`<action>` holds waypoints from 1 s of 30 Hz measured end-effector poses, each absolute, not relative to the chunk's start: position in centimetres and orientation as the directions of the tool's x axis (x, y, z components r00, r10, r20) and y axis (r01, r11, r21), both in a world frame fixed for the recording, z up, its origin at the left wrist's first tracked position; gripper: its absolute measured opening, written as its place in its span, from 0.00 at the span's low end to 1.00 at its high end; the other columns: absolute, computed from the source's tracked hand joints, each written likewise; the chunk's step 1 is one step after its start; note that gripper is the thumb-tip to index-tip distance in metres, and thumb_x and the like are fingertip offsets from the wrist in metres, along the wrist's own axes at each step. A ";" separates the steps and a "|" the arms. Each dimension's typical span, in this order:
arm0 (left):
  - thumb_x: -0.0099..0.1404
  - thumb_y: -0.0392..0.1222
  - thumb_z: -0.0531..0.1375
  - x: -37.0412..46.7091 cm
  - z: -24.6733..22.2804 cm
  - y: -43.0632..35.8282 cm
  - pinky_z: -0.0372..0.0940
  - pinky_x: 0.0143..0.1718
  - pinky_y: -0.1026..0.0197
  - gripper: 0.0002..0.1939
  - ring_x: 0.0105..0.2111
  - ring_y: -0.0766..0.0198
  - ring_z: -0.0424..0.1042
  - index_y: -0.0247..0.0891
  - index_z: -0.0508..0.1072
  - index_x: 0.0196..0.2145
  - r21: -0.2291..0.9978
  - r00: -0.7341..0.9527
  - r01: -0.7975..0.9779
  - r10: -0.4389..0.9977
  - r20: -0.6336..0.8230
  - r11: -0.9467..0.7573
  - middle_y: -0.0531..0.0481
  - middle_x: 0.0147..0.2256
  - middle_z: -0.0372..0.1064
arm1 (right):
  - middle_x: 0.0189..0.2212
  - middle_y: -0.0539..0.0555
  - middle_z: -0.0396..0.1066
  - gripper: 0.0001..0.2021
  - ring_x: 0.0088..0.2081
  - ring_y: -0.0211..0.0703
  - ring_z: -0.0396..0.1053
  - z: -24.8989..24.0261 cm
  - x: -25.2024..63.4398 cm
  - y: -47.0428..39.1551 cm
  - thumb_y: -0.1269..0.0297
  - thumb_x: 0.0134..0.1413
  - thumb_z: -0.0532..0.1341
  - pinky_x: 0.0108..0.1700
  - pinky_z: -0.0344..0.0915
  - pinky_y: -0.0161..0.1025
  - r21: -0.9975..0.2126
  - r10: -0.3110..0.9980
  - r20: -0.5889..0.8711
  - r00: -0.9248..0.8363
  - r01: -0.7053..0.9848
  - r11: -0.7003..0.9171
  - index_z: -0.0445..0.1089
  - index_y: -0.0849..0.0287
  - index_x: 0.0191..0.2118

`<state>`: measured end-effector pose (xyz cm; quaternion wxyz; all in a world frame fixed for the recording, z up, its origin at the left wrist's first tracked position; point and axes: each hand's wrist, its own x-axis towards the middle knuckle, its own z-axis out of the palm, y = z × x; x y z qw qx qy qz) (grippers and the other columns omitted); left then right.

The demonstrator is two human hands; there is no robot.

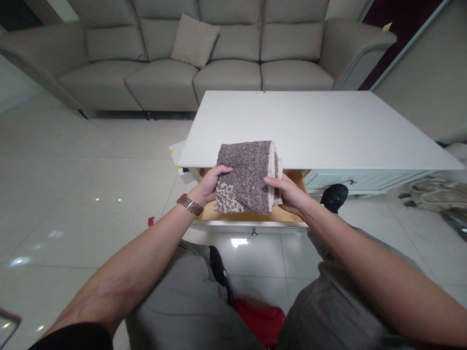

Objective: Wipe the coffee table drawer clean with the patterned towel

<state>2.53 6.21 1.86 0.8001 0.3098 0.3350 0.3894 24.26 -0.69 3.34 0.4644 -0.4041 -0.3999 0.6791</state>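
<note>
A folded grey-brown towel (pixel 244 170) with a cream pattern and cream edge is held up between both hands. My left hand (pixel 211 182) grips its left side, thumb on top and the other fingers hidden beneath. On the right side, by the folded edges, my right hand (pixel 288 191) pinches it the same way. Below the towel a drawer (pixel 254 226) of the white coffee table (pixel 302 129) is pulled out. Its wooden inside shows around the towel, but most of it is hidden.
A grey sofa (pixel 229 78) with a cushion (pixel 195 41) stands behind the table. Something red (pixel 260 321) lies on the floor between my legs. White boxes or papers (pixel 178 155) are by the table's left end. At the right are a fabric heap (pixel 434 189) and a shoe (pixel 456 221).
</note>
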 end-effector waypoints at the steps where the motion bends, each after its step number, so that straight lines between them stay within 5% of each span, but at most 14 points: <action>1: 0.53 0.36 0.65 2.7 1.8 6.2 0.74 0.48 0.47 0.18 0.37 0.52 0.81 0.33 0.78 0.43 0.775 0.462 -0.399 0.838 -0.291 0.489 0.45 0.34 0.81 | 0.43 0.56 0.79 0.32 0.44 0.53 0.76 3.4 24.2 -0.7 0.54 0.38 0.76 0.50 0.74 0.49 -0.914 0.957 -0.190 -0.218 -0.316 -0.253 0.72 0.56 0.52; 11: 0.54 0.37 0.72 3.6 0.9 5.6 0.71 0.50 0.52 0.20 0.41 0.54 0.79 0.34 0.77 0.44 0.857 0.406 -0.320 0.876 -0.262 0.404 0.42 0.40 0.80 | 0.45 0.58 0.79 0.28 0.44 0.53 0.77 2.4 24.1 -0.1 0.56 0.42 0.70 0.51 0.73 0.53 -0.976 0.985 -0.172 0.020 -0.137 -0.168 0.70 0.57 0.51; 18: 0.53 0.37 0.73 3.6 0.8 5.4 0.70 0.53 0.49 0.22 0.43 0.53 0.79 0.34 0.77 0.47 0.835 0.558 -0.202 0.761 -0.332 0.512 0.38 0.43 0.80 | 0.49 0.56 0.78 0.27 0.46 0.52 0.76 2.0 24.2 0.3 0.54 0.48 0.65 0.49 0.75 0.50 -0.988 0.982 -0.131 0.133 -0.103 -0.118 0.68 0.55 0.55; 25: 0.47 0.30 0.74 3.3 1.0 5.3 0.69 0.54 0.49 0.29 0.45 0.53 0.79 0.36 0.75 0.48 0.867 0.552 -0.155 0.769 -0.322 0.474 0.40 0.45 0.79 | 0.43 0.56 0.80 0.25 0.42 0.53 0.77 1.9 24.4 0.3 0.60 0.43 0.66 0.47 0.75 0.48 -0.946 0.965 -0.222 0.137 -0.271 -0.179 0.71 0.58 0.51; 30: 0.47 0.30 0.73 3.2 0.5 5.6 0.66 0.56 0.49 0.31 0.48 0.53 0.77 0.36 0.75 0.50 0.899 0.556 -0.121 0.779 -0.291 0.422 0.40 0.47 0.78 | 0.45 0.57 0.79 0.23 0.44 0.53 0.77 1.6 24.5 0.4 0.57 0.47 0.64 0.48 0.75 0.48 -0.971 0.971 -0.194 0.138 -0.166 -0.171 0.71 0.59 0.50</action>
